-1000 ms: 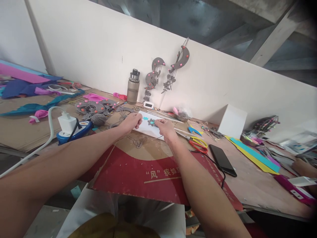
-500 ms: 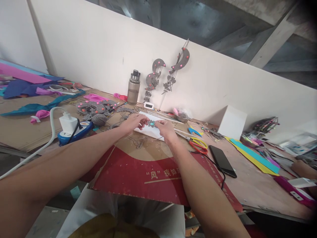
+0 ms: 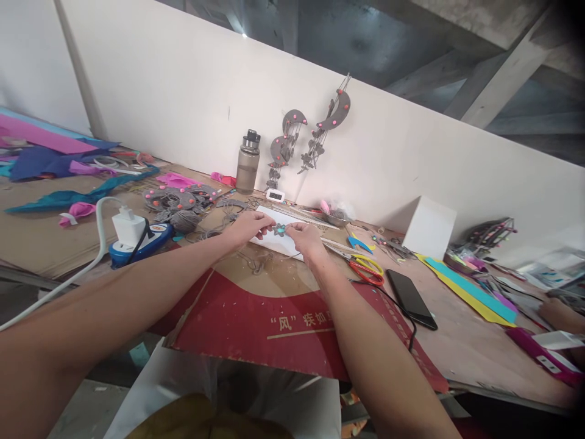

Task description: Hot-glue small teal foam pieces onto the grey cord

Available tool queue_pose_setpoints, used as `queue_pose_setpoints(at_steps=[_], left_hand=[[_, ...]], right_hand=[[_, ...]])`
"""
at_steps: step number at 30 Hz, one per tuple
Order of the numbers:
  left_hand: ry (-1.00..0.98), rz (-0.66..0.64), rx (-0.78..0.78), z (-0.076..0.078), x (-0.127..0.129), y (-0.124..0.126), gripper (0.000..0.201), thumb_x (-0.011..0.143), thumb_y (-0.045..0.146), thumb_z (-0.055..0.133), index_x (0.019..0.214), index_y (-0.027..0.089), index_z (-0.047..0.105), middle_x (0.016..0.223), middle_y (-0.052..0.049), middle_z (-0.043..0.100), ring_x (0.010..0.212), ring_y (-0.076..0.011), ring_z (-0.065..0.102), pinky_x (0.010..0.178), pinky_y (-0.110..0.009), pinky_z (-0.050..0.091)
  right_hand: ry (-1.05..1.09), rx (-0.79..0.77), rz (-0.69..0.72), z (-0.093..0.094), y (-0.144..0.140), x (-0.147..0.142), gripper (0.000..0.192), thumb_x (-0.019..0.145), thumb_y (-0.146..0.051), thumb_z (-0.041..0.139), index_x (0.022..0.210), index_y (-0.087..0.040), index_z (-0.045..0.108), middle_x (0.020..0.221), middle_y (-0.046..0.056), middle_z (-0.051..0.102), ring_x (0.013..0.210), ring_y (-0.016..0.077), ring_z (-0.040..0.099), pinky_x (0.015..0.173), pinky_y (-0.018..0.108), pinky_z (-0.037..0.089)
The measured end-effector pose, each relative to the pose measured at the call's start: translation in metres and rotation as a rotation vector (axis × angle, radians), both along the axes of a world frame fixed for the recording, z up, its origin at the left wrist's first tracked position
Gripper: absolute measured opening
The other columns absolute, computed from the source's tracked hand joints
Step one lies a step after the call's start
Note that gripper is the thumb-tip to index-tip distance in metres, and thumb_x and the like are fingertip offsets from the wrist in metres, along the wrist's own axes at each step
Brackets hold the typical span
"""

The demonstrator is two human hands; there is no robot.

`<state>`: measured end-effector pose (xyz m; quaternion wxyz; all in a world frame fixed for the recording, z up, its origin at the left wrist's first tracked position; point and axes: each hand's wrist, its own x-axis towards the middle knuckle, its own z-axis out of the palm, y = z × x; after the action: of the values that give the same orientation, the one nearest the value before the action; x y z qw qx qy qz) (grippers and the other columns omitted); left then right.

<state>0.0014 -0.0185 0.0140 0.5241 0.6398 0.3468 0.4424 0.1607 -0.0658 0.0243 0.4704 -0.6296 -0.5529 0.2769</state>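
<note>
Between my two hands is a small grey felt flower (image 3: 278, 230) with a turquoise centre, held just above a white sheet (image 3: 286, 245). My right hand (image 3: 305, 238) pinches its right edge between thumb and fingers. From the other side, the closed fingertips of my left hand (image 3: 250, 228) grip the flower's left edge. Loose grey yarn (image 3: 253, 263) lies in front of the sheet. Scissors with red and yellow handles (image 3: 366, 268) rest to the right of my right hand.
A black phone (image 3: 411, 299) with a cable lies right of the scissors. A water bottle (image 3: 247, 164) stands by the white partition, where grey moon-shaped hangings (image 3: 336, 113) hang. On the left are a blue power strip (image 3: 139, 245) and grey felt pieces (image 3: 176, 201). Another person's hand (image 3: 560, 314) shows far right.
The flower has shifted and turned slightly between my fingers, and my left fingertips have dropped a little along its edge. The other things stay where they were.
</note>
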Motion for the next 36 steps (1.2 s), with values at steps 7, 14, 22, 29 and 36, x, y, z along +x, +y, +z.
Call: queue_pose_setpoints(at_steps=[7,14,22,29,36], left_hand=[[-0.052,0.061,0.044,-0.005,-0.004,0.005,0.028,0.079,0.029,0.048,0.055,0.016,0.044,0.056,0.001,0.047,0.042,-0.0054,0.041,0.044,-0.020,0.037],[-0.019,0.011,-0.002,-0.009,0.000,0.003,0.040,0.079,0.052,0.054,0.076,0.012,0.062,0.068,-0.004,0.056,0.051,-0.0082,0.046,0.044,-0.020,0.038],[0.054,-0.092,0.074,-0.004,0.002,-0.005,0.035,0.076,0.047,0.058,0.078,0.013,0.067,0.069,-0.005,0.059,0.061,-0.0122,0.053,0.052,-0.022,0.044],[0.037,-0.102,0.005,-0.002,0.003,-0.006,0.026,0.072,0.039,0.062,0.068,0.013,0.065,0.065,-0.004,0.059,0.055,-0.0101,0.051,0.050,-0.022,0.043],[0.146,-0.060,0.063,-0.005,0.003,-0.004,0.024,0.069,0.037,0.065,0.070,0.014,0.067,0.055,-0.001,0.056,0.049,-0.0087,0.049,0.047,-0.020,0.040]], right_hand=[[-0.014,0.001,0.001,-0.001,0.000,0.000,0.027,0.062,-0.039,0.057,0.073,-0.015,0.065,0.054,-0.006,0.047,0.044,0.0048,0.027,0.043,0.021,0.022],[-0.006,0.011,0.014,-0.002,0.000,-0.001,0.024,0.063,-0.038,0.056,0.068,-0.015,0.063,0.049,-0.007,0.041,0.045,0.0052,0.028,0.045,0.021,0.023],[-0.038,0.012,0.026,-0.002,0.000,0.002,0.023,0.063,-0.036,0.055,0.070,-0.016,0.064,0.050,-0.007,0.041,0.045,0.0053,0.028,0.045,0.021,0.024],[-0.072,0.015,0.032,-0.004,0.001,0.001,0.024,0.064,-0.037,0.054,0.070,-0.016,0.064,0.050,-0.007,0.043,0.044,0.0056,0.028,0.044,0.021,0.024],[-0.108,0.020,0.038,-0.009,0.003,0.002,0.026,0.064,-0.037,0.054,0.073,-0.016,0.066,0.053,-0.005,0.050,0.045,0.0059,0.033,0.046,0.020,0.028]])
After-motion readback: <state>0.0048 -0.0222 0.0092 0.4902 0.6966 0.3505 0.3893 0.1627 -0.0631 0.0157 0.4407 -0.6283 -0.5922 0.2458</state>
